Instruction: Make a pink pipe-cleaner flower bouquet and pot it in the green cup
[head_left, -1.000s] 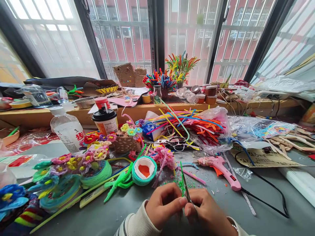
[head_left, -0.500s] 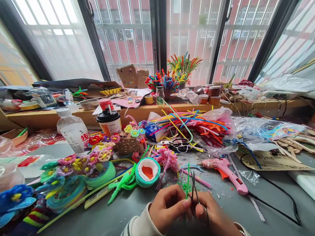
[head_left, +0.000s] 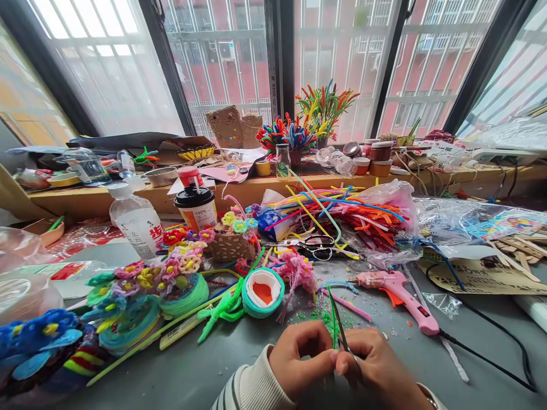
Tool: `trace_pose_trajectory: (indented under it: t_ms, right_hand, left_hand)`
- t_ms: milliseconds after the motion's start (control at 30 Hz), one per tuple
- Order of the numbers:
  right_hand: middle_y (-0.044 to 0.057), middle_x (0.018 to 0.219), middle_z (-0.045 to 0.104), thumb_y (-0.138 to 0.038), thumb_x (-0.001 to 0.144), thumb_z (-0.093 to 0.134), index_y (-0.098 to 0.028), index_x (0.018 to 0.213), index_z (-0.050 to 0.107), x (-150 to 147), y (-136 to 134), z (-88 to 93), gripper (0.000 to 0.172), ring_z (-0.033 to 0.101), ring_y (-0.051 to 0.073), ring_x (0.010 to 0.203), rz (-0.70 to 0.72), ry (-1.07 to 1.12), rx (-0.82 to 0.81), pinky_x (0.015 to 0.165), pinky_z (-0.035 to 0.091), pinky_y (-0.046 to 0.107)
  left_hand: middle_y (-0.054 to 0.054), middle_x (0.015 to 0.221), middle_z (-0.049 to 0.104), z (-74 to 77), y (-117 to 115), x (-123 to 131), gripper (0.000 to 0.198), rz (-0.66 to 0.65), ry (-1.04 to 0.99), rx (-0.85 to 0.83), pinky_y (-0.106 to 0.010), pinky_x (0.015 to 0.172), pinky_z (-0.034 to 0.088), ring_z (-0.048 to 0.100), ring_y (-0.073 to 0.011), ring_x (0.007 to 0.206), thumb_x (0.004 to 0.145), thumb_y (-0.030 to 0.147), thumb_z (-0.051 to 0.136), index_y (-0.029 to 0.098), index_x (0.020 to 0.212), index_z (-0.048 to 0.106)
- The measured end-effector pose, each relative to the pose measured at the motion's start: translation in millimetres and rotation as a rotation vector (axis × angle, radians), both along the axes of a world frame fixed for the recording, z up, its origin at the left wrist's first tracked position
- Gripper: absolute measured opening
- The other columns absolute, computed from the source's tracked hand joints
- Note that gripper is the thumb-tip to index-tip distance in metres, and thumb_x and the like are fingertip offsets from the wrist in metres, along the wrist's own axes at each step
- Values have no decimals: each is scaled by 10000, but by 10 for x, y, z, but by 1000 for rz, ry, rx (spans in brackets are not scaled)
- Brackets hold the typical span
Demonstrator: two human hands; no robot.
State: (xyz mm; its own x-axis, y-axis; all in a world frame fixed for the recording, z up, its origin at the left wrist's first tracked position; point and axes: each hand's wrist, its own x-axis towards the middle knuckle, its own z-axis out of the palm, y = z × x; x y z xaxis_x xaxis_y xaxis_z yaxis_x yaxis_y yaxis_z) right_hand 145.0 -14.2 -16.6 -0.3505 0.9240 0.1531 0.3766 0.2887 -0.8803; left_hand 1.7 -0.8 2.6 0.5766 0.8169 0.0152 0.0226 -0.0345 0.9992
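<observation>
My left hand (head_left: 303,359) pinches a thin green pipe cleaner (head_left: 332,310) that stands upright from its fingertips. In my right hand (head_left: 378,364) is a pair of scissors (head_left: 341,324), with the blades pointing up right alongside the stem. The blades look nearly together, and my fingers cover most of the handles. Both hands touch at the thumbs, low in the view. Green fuzz clippings (head_left: 318,323) lie scattered just beyond them. To the left sit a round teal-wrapped pot (head_left: 264,310) with a white lining and a bundle of bright green pipe cleaners (head_left: 222,307).
A pink glue gun (head_left: 404,290) lies at the right with its black cord trailing. Behind are black-handled scissors (head_left: 318,247) and a heap of pipe cleaners (head_left: 367,213). Fluffy flower pots (head_left: 183,296), a bottle (head_left: 134,222) and a lidded cup (head_left: 196,208) stand left.
The scissor blades have come closer together and lean more to the left against the green stem. The whole scene has shifted slightly right as the head turned.
</observation>
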Motion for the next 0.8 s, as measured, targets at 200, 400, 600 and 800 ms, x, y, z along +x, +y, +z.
trace_pose_trajectory:
  t_ms: [200,400,600,800]
  right_hand:
    - [-33,380,299,-707,639,257,-148,321,316,3,13,-50,646,319,74,409,-1,20,-5,426,248,208]
    - [-20,469,351,-724,624,245,-153,427,388,-29,6,30,621,333,95,478,85,69,-80,454,278,197]
    - [4,533,403,-761,570,226,-165,530,439,-71,-29,89,634,363,136,539,131,67,-127,505,328,219]
    - [-24,478,268,-735,595,264,-167,457,272,-25,-21,-107,585,279,104,474,135,-7,-59,452,233,221]
  left_hand:
    - [50,474,322,-28,9,-5,398,47,15,1,-198,422,200,270,-58,451,606,507,533,162,514,358]
    - [41,485,341,-24,3,-17,349,81,-9,-12,-207,448,234,308,-73,467,623,461,531,164,535,370]
    - [28,523,368,-42,-11,-32,329,-15,39,26,-203,473,267,322,-76,496,643,443,508,161,547,370]
    - [24,507,355,-28,-17,-33,396,-51,105,91,-202,451,262,310,-71,476,625,532,461,168,520,344]
